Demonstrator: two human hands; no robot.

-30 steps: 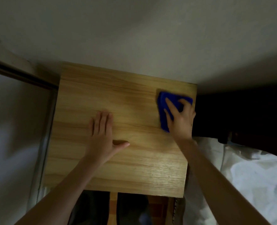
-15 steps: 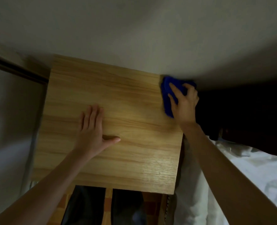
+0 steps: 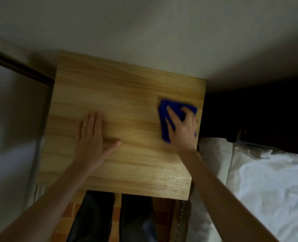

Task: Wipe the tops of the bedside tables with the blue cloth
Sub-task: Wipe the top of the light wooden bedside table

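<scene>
A dim view looking down from the head onto a light wooden bench [image 3: 127, 102] standing against a pale wall [image 3: 144, 32]. The blue cloth [image 3: 164, 119] is lying on the bench top at the right of the frame, just inside the right edge. The right hand [image 3: 183, 130] is resting on top of it, fingers spread and pressing it flat; this hand is blurred. The left hand [image 3: 92, 137] is lying open, palm down, on the bare wood at centre left, fingers together and thumb out, apparently bracing.

The person seems to be wiping the right side of this bench top. The next move likely calls for sweeping the cloth toward the left of the frame, and for lifting the left hand so the wood beneath it can be reached.

The back edge is meeting the wall, so strokes have to be stopping there. A bed [image 3: 267, 180] with white bedding is sitting just beside the right edge. The near edge is open, with the person's legs [image 3: 95, 215] standing at it.
</scene>
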